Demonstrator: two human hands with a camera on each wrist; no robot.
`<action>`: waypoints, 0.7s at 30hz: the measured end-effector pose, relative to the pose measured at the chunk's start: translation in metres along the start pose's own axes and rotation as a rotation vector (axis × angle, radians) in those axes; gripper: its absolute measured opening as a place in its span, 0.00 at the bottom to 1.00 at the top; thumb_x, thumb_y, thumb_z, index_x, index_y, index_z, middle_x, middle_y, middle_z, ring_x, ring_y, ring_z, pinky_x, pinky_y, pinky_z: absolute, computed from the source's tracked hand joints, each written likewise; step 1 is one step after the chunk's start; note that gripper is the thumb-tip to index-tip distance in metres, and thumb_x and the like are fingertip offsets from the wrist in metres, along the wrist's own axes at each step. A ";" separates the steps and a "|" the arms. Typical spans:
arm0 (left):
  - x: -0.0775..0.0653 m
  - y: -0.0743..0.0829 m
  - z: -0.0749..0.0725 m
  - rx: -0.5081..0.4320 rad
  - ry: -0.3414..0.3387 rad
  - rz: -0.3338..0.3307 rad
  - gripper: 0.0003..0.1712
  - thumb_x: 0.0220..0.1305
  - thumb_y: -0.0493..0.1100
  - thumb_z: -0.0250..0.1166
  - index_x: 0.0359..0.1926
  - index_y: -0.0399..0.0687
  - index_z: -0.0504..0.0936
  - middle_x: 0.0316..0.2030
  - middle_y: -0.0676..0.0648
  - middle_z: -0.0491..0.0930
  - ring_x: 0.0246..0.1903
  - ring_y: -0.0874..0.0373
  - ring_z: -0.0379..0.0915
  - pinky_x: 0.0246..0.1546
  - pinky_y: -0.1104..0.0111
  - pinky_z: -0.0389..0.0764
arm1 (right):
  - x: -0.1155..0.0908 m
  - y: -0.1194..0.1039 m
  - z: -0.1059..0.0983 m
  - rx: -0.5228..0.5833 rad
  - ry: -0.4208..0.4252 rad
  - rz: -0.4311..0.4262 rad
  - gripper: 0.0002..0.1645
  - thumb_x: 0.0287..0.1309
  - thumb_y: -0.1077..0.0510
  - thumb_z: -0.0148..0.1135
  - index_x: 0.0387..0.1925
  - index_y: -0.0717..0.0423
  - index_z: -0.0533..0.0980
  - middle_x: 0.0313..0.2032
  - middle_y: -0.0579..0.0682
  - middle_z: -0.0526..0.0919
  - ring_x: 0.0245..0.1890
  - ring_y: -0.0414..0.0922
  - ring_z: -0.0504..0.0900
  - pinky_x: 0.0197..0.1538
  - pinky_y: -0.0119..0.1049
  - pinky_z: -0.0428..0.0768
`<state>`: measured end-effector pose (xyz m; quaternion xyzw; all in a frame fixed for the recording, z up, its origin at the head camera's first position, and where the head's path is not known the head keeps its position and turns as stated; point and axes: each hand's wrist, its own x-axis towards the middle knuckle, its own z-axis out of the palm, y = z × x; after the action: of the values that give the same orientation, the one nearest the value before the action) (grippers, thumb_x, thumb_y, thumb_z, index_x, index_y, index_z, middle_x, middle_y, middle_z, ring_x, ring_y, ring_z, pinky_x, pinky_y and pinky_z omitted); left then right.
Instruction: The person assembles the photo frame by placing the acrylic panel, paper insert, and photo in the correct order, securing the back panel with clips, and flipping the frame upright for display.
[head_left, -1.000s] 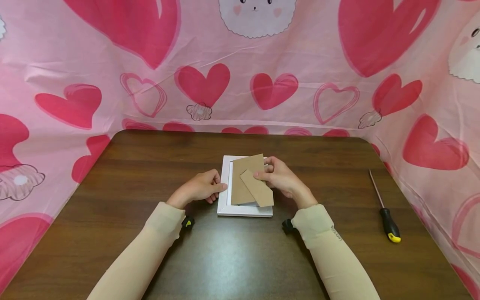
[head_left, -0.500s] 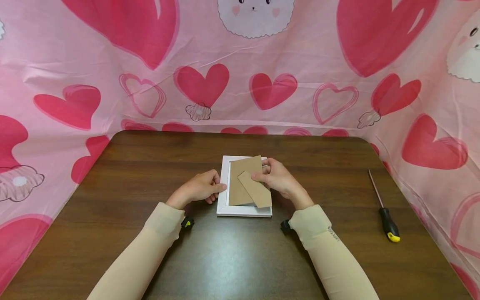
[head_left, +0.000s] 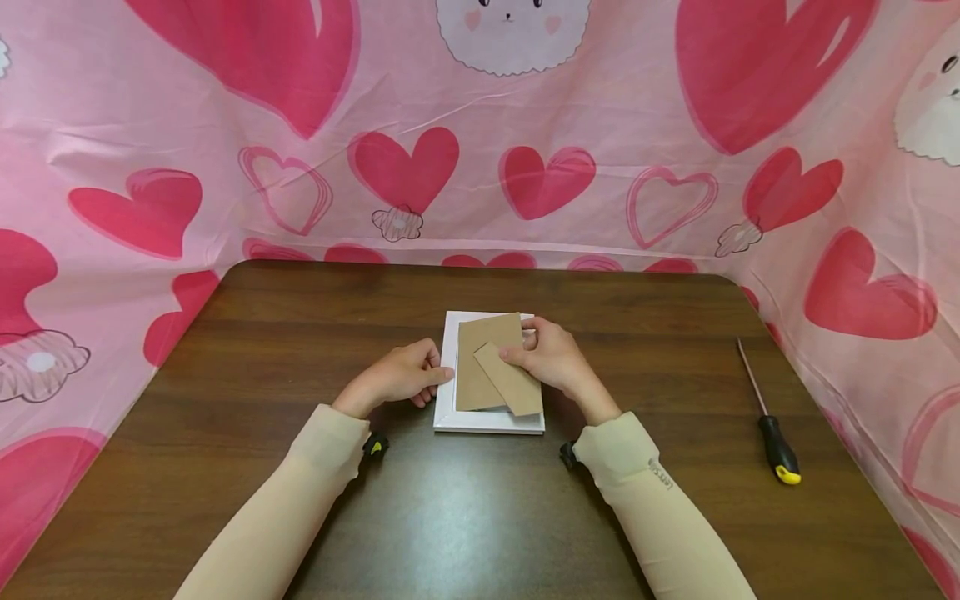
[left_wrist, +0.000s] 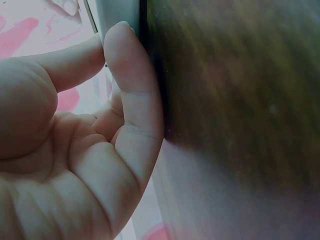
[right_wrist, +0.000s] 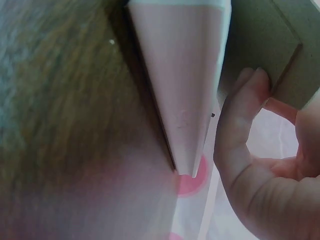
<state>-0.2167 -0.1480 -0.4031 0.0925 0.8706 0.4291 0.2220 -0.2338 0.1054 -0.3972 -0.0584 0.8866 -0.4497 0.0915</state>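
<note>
A white picture frame (head_left: 487, 422) lies face down on the table. My left hand (head_left: 401, 372) pinches its left edge, the thumb on top; in the left wrist view, fingertips meet the frame's white side (left_wrist: 120, 15). Over the opening sits a brown backing board (head_left: 487, 329), slightly turned, with an angled stand leg (head_left: 513, 383) on it. My right hand (head_left: 558, 358) pinches this board at its right side, thumb by the leg. In the right wrist view, the board (right_wrist: 245, 40) is tilted up beside the frame's white side wall (right_wrist: 177, 75).
A screwdriver (head_left: 778, 450) with a black and yellow handle lies at the right of the brown wooden table (head_left: 300, 308). Pink cloth (head_left: 480, 200) printed with hearts hangs around the table's back and sides.
My right hand has moved the backing board a little left and toward me, over the frame's opening. My left hand has stayed at the frame's left edge.
</note>
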 end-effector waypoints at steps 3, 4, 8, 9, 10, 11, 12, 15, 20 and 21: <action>0.000 0.000 0.000 -0.002 0.002 0.003 0.16 0.64 0.47 0.65 0.35 0.41 0.69 0.24 0.41 0.76 0.19 0.52 0.75 0.23 0.64 0.81 | -0.001 -0.001 0.000 -0.041 0.009 0.002 0.35 0.51 0.48 0.71 0.57 0.58 0.69 0.32 0.52 0.80 0.25 0.44 0.80 0.27 0.37 0.80; 0.001 0.000 0.000 -0.003 0.002 0.004 0.16 0.64 0.47 0.65 0.35 0.41 0.69 0.24 0.41 0.76 0.19 0.52 0.75 0.23 0.64 0.81 | -0.001 -0.001 0.000 -0.049 0.010 0.004 0.35 0.51 0.47 0.71 0.57 0.58 0.69 0.32 0.52 0.79 0.25 0.44 0.80 0.27 0.37 0.80; 0.000 0.000 0.001 -0.002 0.004 0.004 0.16 0.64 0.47 0.65 0.35 0.41 0.69 0.24 0.41 0.76 0.19 0.52 0.75 0.23 0.64 0.81 | -0.001 -0.001 0.000 -0.078 0.013 0.008 0.36 0.51 0.47 0.71 0.56 0.59 0.69 0.32 0.53 0.79 0.25 0.44 0.80 0.27 0.37 0.80; 0.000 0.000 0.001 -0.001 0.004 0.004 0.16 0.64 0.47 0.65 0.35 0.41 0.69 0.24 0.41 0.76 0.19 0.52 0.75 0.23 0.64 0.81 | -0.001 -0.001 0.000 -0.085 0.013 0.007 0.36 0.51 0.46 0.71 0.56 0.59 0.69 0.32 0.53 0.79 0.25 0.44 0.80 0.27 0.37 0.79; 0.000 0.000 0.001 0.000 0.005 0.005 0.16 0.64 0.47 0.65 0.35 0.41 0.69 0.24 0.41 0.76 0.19 0.52 0.75 0.23 0.63 0.81 | -0.001 -0.001 0.000 -0.098 0.016 0.006 0.36 0.51 0.46 0.71 0.56 0.59 0.69 0.31 0.52 0.79 0.25 0.44 0.79 0.27 0.37 0.79; 0.000 0.001 0.001 0.002 0.005 0.005 0.16 0.64 0.47 0.65 0.35 0.41 0.69 0.24 0.41 0.76 0.19 0.52 0.75 0.23 0.63 0.81 | -0.002 -0.002 0.000 -0.113 0.018 0.003 0.36 0.51 0.46 0.71 0.56 0.59 0.69 0.31 0.52 0.79 0.25 0.44 0.79 0.27 0.37 0.79; 0.000 0.001 0.001 0.004 0.005 0.006 0.16 0.64 0.47 0.65 0.35 0.41 0.69 0.24 0.41 0.76 0.19 0.52 0.75 0.23 0.63 0.81 | -0.002 -0.002 0.000 -0.129 0.022 0.002 0.36 0.51 0.45 0.71 0.56 0.60 0.69 0.31 0.52 0.79 0.25 0.44 0.79 0.27 0.37 0.79; 0.000 0.001 0.000 0.008 0.005 0.006 0.16 0.64 0.47 0.65 0.35 0.41 0.69 0.24 0.41 0.76 0.19 0.52 0.75 0.23 0.63 0.81 | -0.002 -0.002 0.000 -0.168 0.029 0.000 0.36 0.50 0.44 0.70 0.55 0.59 0.70 0.31 0.52 0.79 0.25 0.43 0.79 0.27 0.37 0.79; 0.000 0.001 0.000 0.010 0.004 0.004 0.16 0.64 0.47 0.65 0.36 0.41 0.69 0.25 0.41 0.76 0.19 0.52 0.75 0.23 0.63 0.81 | -0.002 -0.002 0.000 -0.188 0.029 0.000 0.37 0.50 0.43 0.70 0.55 0.59 0.70 0.30 0.52 0.78 0.25 0.43 0.78 0.27 0.36 0.78; 0.000 0.001 0.000 0.010 0.004 0.003 0.16 0.64 0.47 0.65 0.36 0.41 0.69 0.25 0.41 0.76 0.19 0.52 0.75 0.23 0.63 0.81 | -0.002 -0.002 0.000 -0.189 0.027 -0.001 0.37 0.50 0.43 0.70 0.55 0.59 0.70 0.30 0.51 0.78 0.25 0.43 0.78 0.27 0.36 0.78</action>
<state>-0.2165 -0.1471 -0.4023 0.0939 0.8731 0.4253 0.2192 -0.2321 0.1045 -0.3957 -0.0609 0.9262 -0.3647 0.0733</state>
